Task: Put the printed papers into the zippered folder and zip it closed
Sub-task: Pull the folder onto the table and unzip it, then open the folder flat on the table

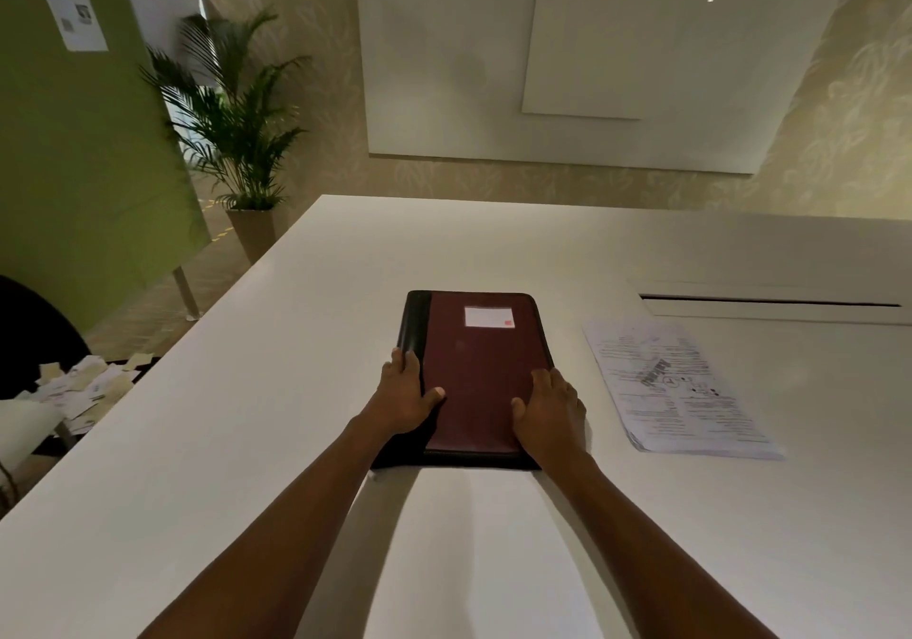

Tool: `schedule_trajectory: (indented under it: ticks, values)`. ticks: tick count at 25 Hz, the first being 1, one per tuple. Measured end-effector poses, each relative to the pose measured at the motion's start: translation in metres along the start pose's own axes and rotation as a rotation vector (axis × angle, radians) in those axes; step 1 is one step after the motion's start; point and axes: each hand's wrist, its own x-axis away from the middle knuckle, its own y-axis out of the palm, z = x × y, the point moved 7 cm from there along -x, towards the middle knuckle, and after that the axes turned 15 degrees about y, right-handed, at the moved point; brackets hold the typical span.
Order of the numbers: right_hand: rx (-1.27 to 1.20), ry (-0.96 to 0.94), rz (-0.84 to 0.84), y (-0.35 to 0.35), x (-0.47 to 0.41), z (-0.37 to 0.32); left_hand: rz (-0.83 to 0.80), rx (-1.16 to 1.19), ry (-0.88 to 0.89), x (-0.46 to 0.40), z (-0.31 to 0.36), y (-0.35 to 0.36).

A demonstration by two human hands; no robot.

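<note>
A dark red zippered folder (pixel 481 357) with a black spine and a white label lies closed and flat on the white table (pixel 247 416). My left hand (pixel 404 394) grips its near-left edge over the black spine, thumb on the cover. My right hand (pixel 550 409) rests on the near-right edge, fingers spread on the cover. A stack of printed papers (pixel 676 387) lies on the table to the right of the folder, apart from both hands.
A long cable slot (pixel 770 302) is cut into the table behind the papers. Off the table's left edge stand a black chair (pixel 34 332), a low surface with scattered paper slips (pixel 84 387), a green partition (pixel 74 170) and a potted palm (pixel 237 145).
</note>
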Motion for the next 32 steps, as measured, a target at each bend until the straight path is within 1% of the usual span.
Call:
schedule_trajectory:
  ticks: [3, 7, 11, 13, 16, 18, 23, 26, 29, 32]
  values:
    - [-0.077, 0.029, -0.084, 0.005, -0.021, 0.005, 0.040, 0.023, -0.053, -0.018, -0.009, 0.000]
    - [-0.092, 0.024, -0.134, 0.013, -0.049, 0.005, 0.072, 0.005, -0.095, -0.038, -0.017, 0.001]
    - [-0.093, -0.009, -0.136, 0.018, -0.063, 0.001, 0.111, -0.013, -0.119, -0.047, -0.023, 0.003]
    - [-0.131, -0.011, -0.149, 0.020, -0.066, 0.001, 0.132, -0.030, -0.124, -0.049, -0.024, 0.005]
    - [-0.268, 0.033, -0.192, 0.018, -0.069, 0.004, 0.140, -0.050, -0.131, -0.049, -0.026, 0.007]
    - [-0.345, 0.075, -0.192, 0.013, -0.072, 0.005, 0.138, -0.053, -0.130, -0.050, -0.028, 0.008]
    - [-0.426, 0.132, -0.159, -0.004, -0.075, 0.000, 0.115, 0.020, -0.133, -0.052, -0.026, 0.003]
    - [-0.468, 0.141, -0.133, -0.020, -0.076, -0.011, 0.094, 0.028, -0.084, -0.060, -0.016, -0.005]
    - [-0.505, 0.139, -0.152, -0.041, -0.079, -0.031, 0.084, 0.021, 0.069, -0.074, 0.015, -0.024]
    - [-0.545, 0.109, -0.174, -0.067, -0.083, -0.061, 0.200, 0.020, 0.231, -0.086, 0.057, -0.059]
